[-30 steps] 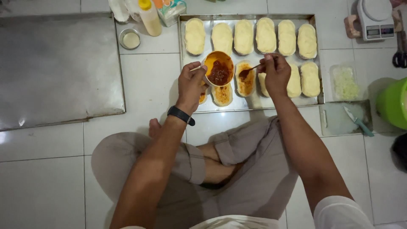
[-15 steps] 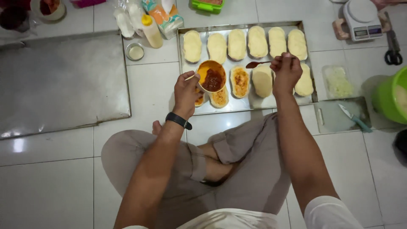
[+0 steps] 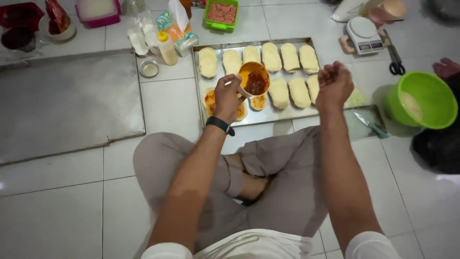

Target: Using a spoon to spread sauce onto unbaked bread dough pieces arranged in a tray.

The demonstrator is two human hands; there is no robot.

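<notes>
My left hand [image 3: 227,98], with a black watch [image 3: 220,124] on its wrist, holds an orange cup [image 3: 253,79] of red sauce over a metal baking tray [image 3: 282,116]. Pale oblong dough pieces [image 3: 270,56] lie in rows on the tray. Those at its near left, such as one dough piece [image 3: 209,98], carry orange-red sauce. My right hand [image 3: 334,84] is raised above the tray's right end with its fingers curled closed; the spoon it carried is hidden behind the hand. I sit cross-legged on a white tiled floor.
A large metal sheet [image 3: 67,105] lies at the left. A squeeze bottle [image 3: 167,48] and small metal dish [image 3: 149,69] stand beside the tray. At the right are a green bowl [image 3: 421,98], knife [image 3: 369,124], scissors [image 3: 395,62], kitchen scale [image 3: 364,36] and another person's hand [image 3: 445,67].
My right hand lifted off the tray with the spoon and rose toward me, so the spoon is out of sight. My left hand kept hold of the sauce cup.
</notes>
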